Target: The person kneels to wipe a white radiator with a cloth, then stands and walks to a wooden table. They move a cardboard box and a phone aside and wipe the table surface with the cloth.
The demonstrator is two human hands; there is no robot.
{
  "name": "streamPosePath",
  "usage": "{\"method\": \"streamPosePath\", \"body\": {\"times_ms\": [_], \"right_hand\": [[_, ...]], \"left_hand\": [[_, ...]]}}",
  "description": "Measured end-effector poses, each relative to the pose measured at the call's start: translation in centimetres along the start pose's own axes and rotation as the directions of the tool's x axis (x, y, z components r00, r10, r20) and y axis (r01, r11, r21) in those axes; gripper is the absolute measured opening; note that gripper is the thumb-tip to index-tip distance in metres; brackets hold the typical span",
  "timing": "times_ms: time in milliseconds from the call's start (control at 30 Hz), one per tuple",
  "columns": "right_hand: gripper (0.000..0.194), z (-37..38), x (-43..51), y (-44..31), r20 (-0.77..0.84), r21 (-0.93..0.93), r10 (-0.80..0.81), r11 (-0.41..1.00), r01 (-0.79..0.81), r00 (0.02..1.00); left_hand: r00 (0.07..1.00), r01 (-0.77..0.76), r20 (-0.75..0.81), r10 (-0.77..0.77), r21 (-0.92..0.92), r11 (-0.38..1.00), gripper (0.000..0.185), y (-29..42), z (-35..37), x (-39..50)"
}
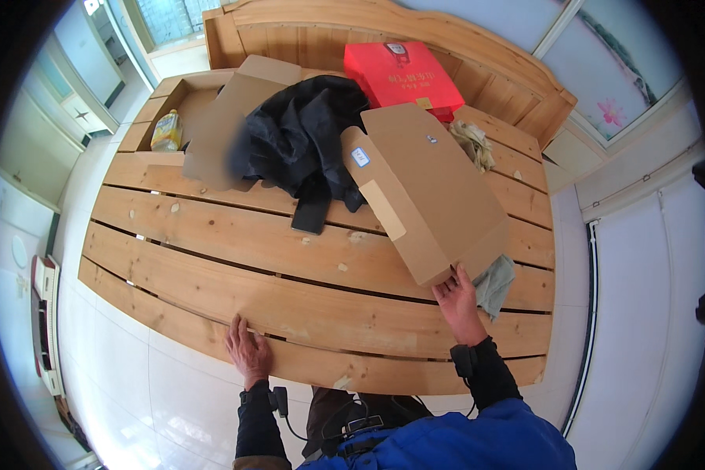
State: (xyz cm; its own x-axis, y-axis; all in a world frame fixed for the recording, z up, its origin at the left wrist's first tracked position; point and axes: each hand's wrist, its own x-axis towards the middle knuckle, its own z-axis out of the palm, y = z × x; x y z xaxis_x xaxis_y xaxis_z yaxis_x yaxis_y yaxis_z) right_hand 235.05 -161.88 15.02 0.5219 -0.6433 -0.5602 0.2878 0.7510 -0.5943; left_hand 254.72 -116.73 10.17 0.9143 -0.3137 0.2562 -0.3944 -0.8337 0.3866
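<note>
A brown cardboard box (pixel 440 188) lies tilted on a slatted wooden bed frame (pixel 211 258). It bears a small blue-edged label and a paler strip along its left side. My right hand (pixel 455 296) grips the box's near bottom corner, thumb on its near end face and fingers beneath. A grey-green cloth (pixel 496 286) pokes out from under the box beside that hand. Resting palm down near the front edge of the slats, my left hand (pixel 249 349) holds nothing. A black flat item, possibly a phone (pixel 311 213), lies beyond it near a dark cloth garment (pixel 314 129).
At the back left stands an open cardboard box (pixel 200 100) with its flap (pixel 226 117) raised; a bottle of yellow liquid (pixel 167 130) is inside. A red box (pixel 408 76) sits against the wooden headboard (pixel 305 26). Some beige cloth (pixel 473 144) lies right of the brown box. Gaps separate the slats.
</note>
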Motion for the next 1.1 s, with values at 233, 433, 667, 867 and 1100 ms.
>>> {"method": "streamPosePath", "body": {"times_ms": [233, 433, 667, 867, 1100], "right_hand": [[0.035, -1.0, -0.6, 1.4, 0.174, 0.025, -0.059, 0.998, 0.055, 0.983], [0.035, -0.4, 0.0, 2.0, 0.039, -0.371, -0.137, 0.918, 0.142, 0.990], [0.054, 0.7, 2.2, 2.2, -0.033, -0.453, -0.196, 0.877, 0.160, 0.980], [0.059, 0.3, 2.7, 1.5, -0.017, -0.427, -0.012, 0.904, 0.004, 1.000], [0.060, 0.7, 3.0, 1.1, 0.018, -0.435, -0.005, 0.900, 0.012, 1.000]], "left_hand": [[1.000, 0.019, 0.014, -0.019, 0.014, 1.000, 0.051, 0.1, -0.2, 0.0], [0.999, 0.033, 0.016, -0.033, 0.004, 0.999, 0.050, -0.2, 0.0, -0.1], [0.999, 0.029, 0.035, -0.029, 0.027, 0.999, 0.051, -0.2, 0.2, -0.1], [1.000, 0.014, 0.012, -0.014, 0.000, 1.000, 0.052, -0.5, 0.4, -0.1], [1.000, -0.009, 0.008, 0.009, 0.025, 1.000, 0.051, -0.7, 0.5, -0.1]]}}
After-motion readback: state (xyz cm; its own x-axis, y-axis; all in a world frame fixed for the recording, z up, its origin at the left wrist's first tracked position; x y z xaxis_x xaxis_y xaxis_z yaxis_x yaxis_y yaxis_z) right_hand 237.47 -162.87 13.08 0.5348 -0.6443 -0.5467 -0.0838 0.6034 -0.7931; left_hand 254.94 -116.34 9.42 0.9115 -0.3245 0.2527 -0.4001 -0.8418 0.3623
